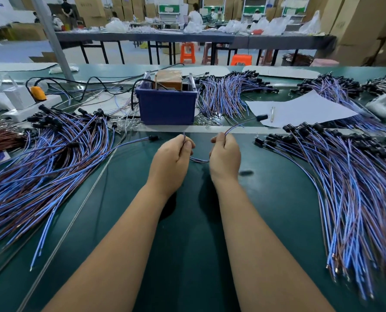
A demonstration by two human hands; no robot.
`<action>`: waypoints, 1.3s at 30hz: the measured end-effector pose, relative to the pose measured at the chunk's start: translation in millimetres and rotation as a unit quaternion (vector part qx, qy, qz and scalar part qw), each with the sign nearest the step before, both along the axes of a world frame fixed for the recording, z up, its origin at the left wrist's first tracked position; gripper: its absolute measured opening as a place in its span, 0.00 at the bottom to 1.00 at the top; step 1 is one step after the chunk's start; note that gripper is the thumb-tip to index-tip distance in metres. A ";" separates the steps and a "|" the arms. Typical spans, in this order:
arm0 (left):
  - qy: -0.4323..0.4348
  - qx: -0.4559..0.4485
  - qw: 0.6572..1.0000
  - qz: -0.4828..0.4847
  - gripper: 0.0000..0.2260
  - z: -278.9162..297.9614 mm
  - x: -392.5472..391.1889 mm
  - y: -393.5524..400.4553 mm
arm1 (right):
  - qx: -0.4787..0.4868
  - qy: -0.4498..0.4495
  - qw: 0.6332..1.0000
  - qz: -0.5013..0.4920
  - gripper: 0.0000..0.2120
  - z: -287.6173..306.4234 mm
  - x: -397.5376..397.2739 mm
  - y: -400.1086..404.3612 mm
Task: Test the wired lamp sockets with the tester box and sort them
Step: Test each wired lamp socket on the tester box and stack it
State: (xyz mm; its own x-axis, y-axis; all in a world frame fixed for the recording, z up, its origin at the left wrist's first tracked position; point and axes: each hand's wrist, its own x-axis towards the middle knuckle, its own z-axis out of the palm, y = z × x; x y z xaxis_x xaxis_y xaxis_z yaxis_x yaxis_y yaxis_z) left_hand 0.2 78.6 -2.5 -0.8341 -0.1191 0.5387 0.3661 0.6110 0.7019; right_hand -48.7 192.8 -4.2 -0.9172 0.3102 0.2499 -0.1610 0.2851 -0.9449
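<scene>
Both hands work over the middle of the green worktop, holding one wired socket between them. The left hand has its fingers curled and pinches the bare end of the wire up near its fingertips, while the right hand is closed round the same wire further along; the slack droops in a short loop between the two hands. From the right hand the wire rises to the far right and ends in a black socket, held in the air over the near edge of a white sheet with a pen lying on it. The blue tester box stands just beyond the hands, a brown block showing in its open top and black cables running off to the left toward a white power strip. One single socket lies loose on the worktop just left of the left hand. A large heap of blue and brown wired sockets spreads over the left side, another heap fans down the right side, and a third lies far right of the box.
</scene>
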 end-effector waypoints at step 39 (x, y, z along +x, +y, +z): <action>-0.094 -0.053 0.990 -0.093 0.15 15.7 3.7 81.3 | 0.469 -0.022 0.883 -0.009 0.16 58.9 4.9 126.8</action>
State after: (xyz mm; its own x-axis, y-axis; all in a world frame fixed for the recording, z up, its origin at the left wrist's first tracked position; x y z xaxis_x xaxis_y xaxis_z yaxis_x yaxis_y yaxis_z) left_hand 3.9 159.9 13.2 -0.9227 0.0943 0.3738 0.3483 0.6194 0.7035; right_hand -43.8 319.6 54.7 -0.9291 0.0009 0.3699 -0.1177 0.9473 -0.2979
